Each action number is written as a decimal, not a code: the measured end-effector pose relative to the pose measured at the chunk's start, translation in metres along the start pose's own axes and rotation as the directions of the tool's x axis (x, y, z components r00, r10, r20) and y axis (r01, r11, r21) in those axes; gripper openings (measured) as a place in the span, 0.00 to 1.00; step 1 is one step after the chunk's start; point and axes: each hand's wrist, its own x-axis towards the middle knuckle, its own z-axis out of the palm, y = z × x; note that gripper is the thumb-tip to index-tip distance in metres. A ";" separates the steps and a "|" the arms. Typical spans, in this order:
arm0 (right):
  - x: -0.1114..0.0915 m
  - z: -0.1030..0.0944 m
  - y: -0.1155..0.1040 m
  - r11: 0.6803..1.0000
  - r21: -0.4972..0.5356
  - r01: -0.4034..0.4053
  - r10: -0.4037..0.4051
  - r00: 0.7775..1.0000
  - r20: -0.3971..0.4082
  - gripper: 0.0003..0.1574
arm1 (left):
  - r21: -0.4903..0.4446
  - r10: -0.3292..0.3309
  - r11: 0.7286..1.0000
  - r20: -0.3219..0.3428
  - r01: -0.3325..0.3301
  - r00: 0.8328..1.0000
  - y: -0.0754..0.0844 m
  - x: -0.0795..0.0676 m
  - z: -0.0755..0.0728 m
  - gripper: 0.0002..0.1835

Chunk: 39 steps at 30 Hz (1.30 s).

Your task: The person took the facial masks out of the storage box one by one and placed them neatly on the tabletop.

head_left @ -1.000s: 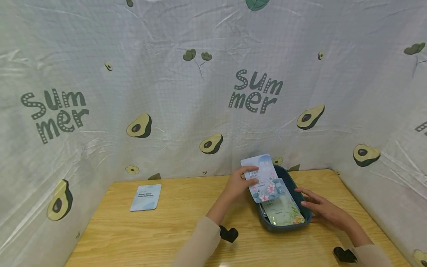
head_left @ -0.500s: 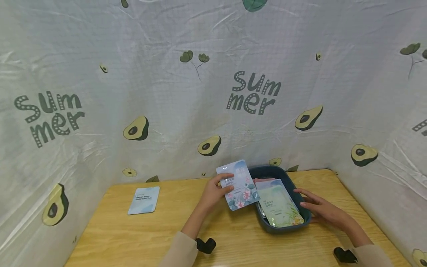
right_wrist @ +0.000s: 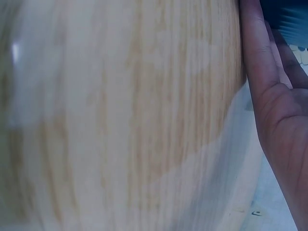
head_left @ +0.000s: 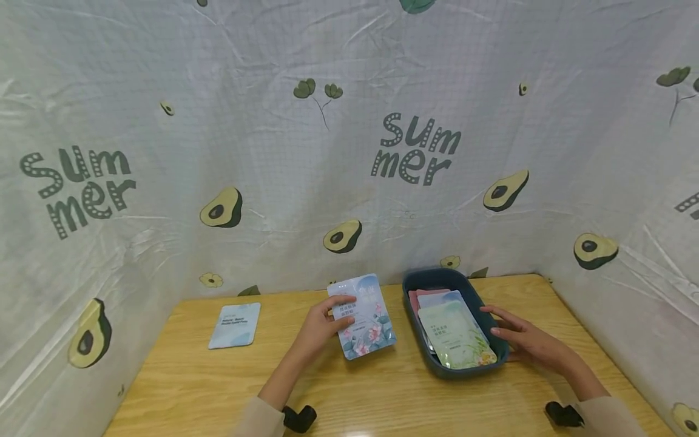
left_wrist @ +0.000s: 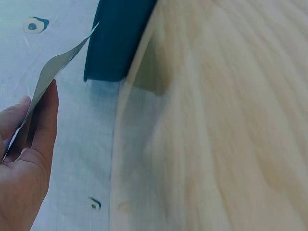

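My left hand [head_left: 319, 328] pinches a flat, pale blue packet [head_left: 366, 331] with pink flowers, tilted up over the middle of the table. The left wrist view shows the packet [left_wrist: 55, 65] edge-on between thumb and fingers. A dark blue bin [head_left: 426, 279] stands to its right, holding a green packet [head_left: 455, 334] on top of blue-white and pink ones. My right hand [head_left: 526, 340] rests its fairly straight fingers along the bin's right side, and in the right wrist view the fingers [right_wrist: 257, 43] lie next to the bin wall.
A smaller light blue packet [head_left: 235, 326] lies flat at the left of the wooden table [head_left: 191, 388]. Behind the table and along its sides hangs a white sheet [head_left: 273, 152] printed with avocados and lettering.
The left hand has lifted the floral packet out from over the bin and carried it left, uncovering the packets inside. My right hand stays at the bin's side.
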 end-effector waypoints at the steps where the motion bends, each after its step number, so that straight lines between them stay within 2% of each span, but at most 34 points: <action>1: 0.000 0.000 0.000 1.000 -0.001 -0.001 0.001 1.000 0.001 0.41 | 0.008 -0.005 1.000 -0.001 0.005 1.000 -0.001 -0.003 -0.003 0.21; 4: 0.000 0.000 0.001 1.000 -0.009 -0.004 0.004 1.000 0.000 0.40 | 0.015 -0.016 1.000 -0.006 0.016 1.000 -0.003 -0.012 -0.012 0.21; 8: 0.000 0.000 0.001 1.000 -0.010 -0.005 0.005 1.000 -0.002 0.40 | -0.022 -0.046 0.999 -0.012 0.046 0.999 -0.006 -0.021 -0.024 0.22; 12: -0.003 0.000 0.002 1.000 -0.005 -0.012 0.012 1.000 -0.013 0.41 | -0.060 -0.087 0.995 -0.022 0.086 0.996 -0.007 -0.024 -0.034 0.23; 15: -0.005 0.001 0.003 1.000 -0.005 -0.016 0.016 1.000 -0.021 0.41 | -0.035 -0.102 0.994 -0.037 0.101 0.994 -0.007 -0.026 -0.041 0.23; 25: -0.004 0.002 0.005 1.000 -0.011 0.001 -0.001 1.000 -0.015 0.40 | 0.072 -0.073 0.995 -0.045 0.076 0.996 -0.012 -0.037 -0.063 0.21; 32: -0.002 0.003 0.006 1.000 0.004 0.005 -0.005 1.000 -0.014 0.39 | 0.100 -0.087 0.991 -0.028 0.090 0.996 -0.016 -0.043 -0.076 0.22; 39: -0.002 0.003 0.007 1.000 0.012 0.004 -0.004 1.000 -0.008 0.40 | 0.123 -0.069 0.990 -0.016 0.070 0.997 -0.014 -0.045 -0.092 0.23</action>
